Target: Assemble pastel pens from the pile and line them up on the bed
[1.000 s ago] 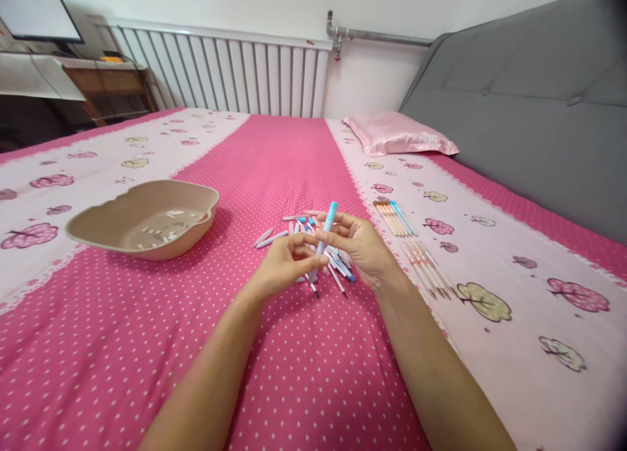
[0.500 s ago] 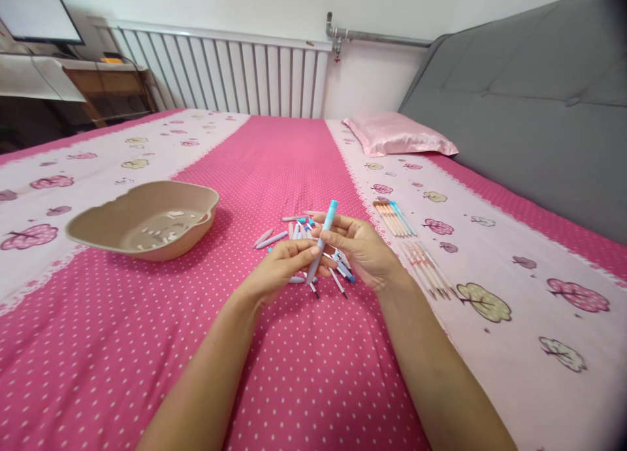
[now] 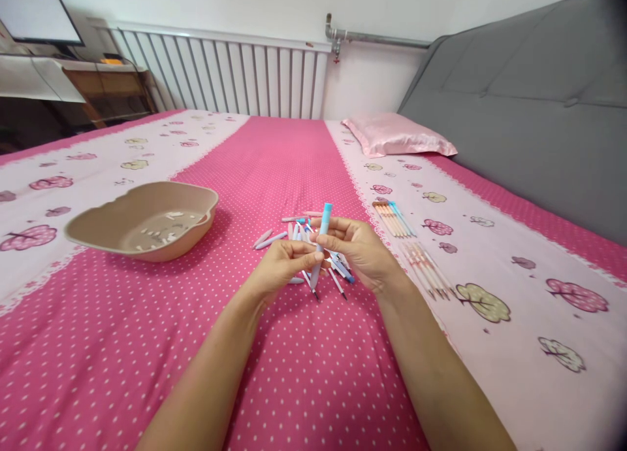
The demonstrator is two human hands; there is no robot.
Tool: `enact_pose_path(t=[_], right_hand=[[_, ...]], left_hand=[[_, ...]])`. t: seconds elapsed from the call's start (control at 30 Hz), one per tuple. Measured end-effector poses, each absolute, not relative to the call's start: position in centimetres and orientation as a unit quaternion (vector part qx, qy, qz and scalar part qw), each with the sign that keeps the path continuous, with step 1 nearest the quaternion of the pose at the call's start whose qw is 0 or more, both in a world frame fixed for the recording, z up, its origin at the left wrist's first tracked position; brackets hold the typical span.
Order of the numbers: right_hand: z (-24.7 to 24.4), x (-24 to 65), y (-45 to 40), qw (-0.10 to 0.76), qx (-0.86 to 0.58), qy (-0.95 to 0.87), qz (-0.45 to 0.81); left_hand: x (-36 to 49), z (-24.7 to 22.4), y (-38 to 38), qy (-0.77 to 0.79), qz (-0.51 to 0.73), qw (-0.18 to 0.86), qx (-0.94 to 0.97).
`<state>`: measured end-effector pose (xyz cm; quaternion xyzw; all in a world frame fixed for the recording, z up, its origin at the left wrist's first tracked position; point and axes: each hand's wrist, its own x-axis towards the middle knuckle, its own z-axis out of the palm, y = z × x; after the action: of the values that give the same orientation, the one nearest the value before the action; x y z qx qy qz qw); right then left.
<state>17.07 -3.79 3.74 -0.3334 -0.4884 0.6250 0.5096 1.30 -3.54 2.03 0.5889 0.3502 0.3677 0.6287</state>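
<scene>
A pen with a light blue top and a pale lavender lower part [image 3: 324, 221] stands nearly upright between my hands. My left hand [image 3: 289, 261] pinches its lower part between thumb and fingers. Higher up, the thumb and fingers of my right hand [image 3: 355, 247] close round the same pen. Beneath and behind both hands lies a loose pile of pen parts: a lavender barrel [image 3: 271, 240], a pink barrel [image 3: 263, 238], white refills with dark tips [image 3: 337, 283] and a blue piece [image 3: 343, 270]. My fingers hide part of the pile.
On the left is a beige basin [image 3: 142, 209] holding small white pieces. Right of the pile lie a row of orange and blue pens [image 3: 394, 219] and a row of pale pens [image 3: 427, 268]. A pink pillow [image 3: 399, 134] sits at the back right, near the grey headboard [image 3: 529, 91].
The pen has tipped to a more upright angle, its blue top shifting slightly left. Both hands keep hold of it and have hardly moved.
</scene>
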Motion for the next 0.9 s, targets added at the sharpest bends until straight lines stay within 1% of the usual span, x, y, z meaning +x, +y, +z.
enact_pose_path(t=[0.23, 0.47, 0.53, 0.73, 0.83, 0.9], right_hand=[[3.62, 16.95, -3.87, 0.492, -0.318, -0.493, 0.643], [3.94, 16.87, -4.16, 0.479, -0.32, -0.53, 0.623], [4.03, 16.84, -4.19, 0.481, -0.32, -0.541, 0.611], [4.03, 16.78, -4.22, 0.492, -0.276, -0.599, 0.568], [4.23, 16.82, -4.31, 0.495, -0.27, -0.631, 0.532], [4.27, 16.95, -4.21, 0.513, -0.285, -0.63, 0.508]], left_hand=[[1.55, 1.86, -3.7, 0.393, 0.395, 0.61, 0.564], [1.81, 1.83, -3.75, 0.38, 0.418, 0.582, 0.585], [1.92, 1.68, -3.66, 0.377, 0.443, 0.552, 0.597], [1.95, 1.54, -3.3, 0.397, 0.55, 0.393, 0.621], [1.71, 1.56, -3.1, 0.397, 0.58, 0.366, 0.61], [1.44, 1.52, -2.88, 0.406, 0.603, 0.354, 0.589]])
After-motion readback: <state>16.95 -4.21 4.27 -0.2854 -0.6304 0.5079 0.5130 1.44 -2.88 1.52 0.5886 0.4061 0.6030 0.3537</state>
